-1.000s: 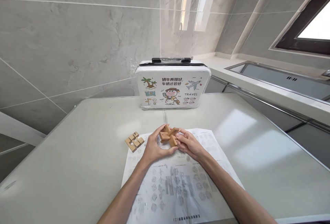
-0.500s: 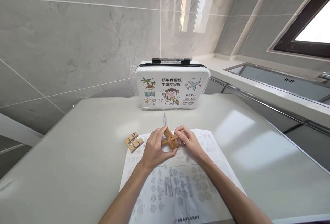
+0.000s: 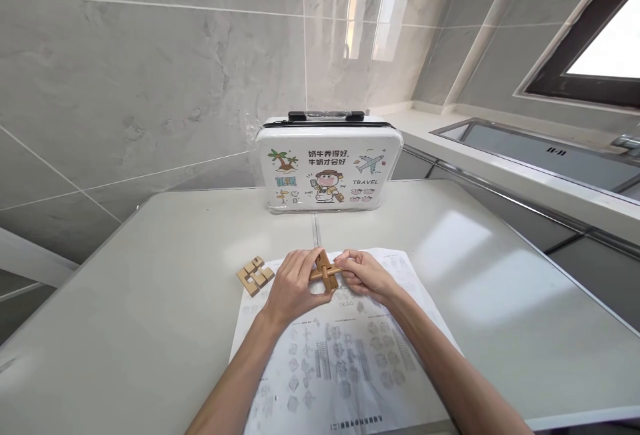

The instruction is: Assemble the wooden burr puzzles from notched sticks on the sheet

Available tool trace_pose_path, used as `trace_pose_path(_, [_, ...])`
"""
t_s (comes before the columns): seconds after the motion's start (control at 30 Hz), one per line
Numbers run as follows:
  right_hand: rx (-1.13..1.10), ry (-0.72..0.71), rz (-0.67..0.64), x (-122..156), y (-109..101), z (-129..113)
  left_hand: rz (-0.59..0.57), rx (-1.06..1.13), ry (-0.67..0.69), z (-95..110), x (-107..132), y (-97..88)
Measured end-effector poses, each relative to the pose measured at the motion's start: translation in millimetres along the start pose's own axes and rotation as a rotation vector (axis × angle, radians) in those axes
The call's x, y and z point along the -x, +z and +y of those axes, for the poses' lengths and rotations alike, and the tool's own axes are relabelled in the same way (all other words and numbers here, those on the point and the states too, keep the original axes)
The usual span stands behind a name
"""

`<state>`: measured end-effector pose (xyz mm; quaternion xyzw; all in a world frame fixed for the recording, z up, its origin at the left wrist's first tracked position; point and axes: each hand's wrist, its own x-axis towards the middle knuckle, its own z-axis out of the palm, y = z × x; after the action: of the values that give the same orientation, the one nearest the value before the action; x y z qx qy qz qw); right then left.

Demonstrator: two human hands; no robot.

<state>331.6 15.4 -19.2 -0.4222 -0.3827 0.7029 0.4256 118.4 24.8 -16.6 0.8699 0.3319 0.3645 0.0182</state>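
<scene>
Above the printed sheet, my left hand (image 3: 294, 280) is closed around a wooden interlocking puzzle (image 3: 327, 276), thumb below and fingers on top. The puzzle is made of light brown wooden pieces that cross one another. My right hand (image 3: 364, 273) pinches the end of a thin wooden stick (image 3: 334, 271) that sticks out on the puzzle's right side. Part of the puzzle is hidden behind my left fingers. Several notched wooden pieces (image 3: 247, 281) lie side by side at the sheet's upper left corner, apart from both hands.
Under my arms lies a white paper sheet (image 3: 345, 361) with printed diagrams, on a pale table (image 3: 165, 288). Behind it a white cartoon suitcase (image 3: 300, 175) in clear plastic stands upright. To the right runs a counter with a sink (image 3: 540, 155). A tiled wall rises at the back.
Both hands stay on the puzzle. The puzzle has turned slightly, and my right fingers have curled in more around the stick's end. The whole view has shifted a little.
</scene>
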Motion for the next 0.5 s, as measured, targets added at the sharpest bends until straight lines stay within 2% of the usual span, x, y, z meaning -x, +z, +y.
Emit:
trace_pose_path(0.27, [0.048,0.092,-0.056,6.5,-6.5,-8.1,-0.013,-0.018,0.069,1.0,-3.1,-3.0])
trace_pose_path(0.4, [0.061,0.057,-0.038,6.1,-4.3,-6.7,0.019,-0.034,0.051,-2.8,-3.2,-3.7])
trace_pose_path(0.5, [0.071,-0.021,-0.023,4.2,-3.5,-4.8,0.039,-0.038,0.025,-5.1,-3.4,-4.3])
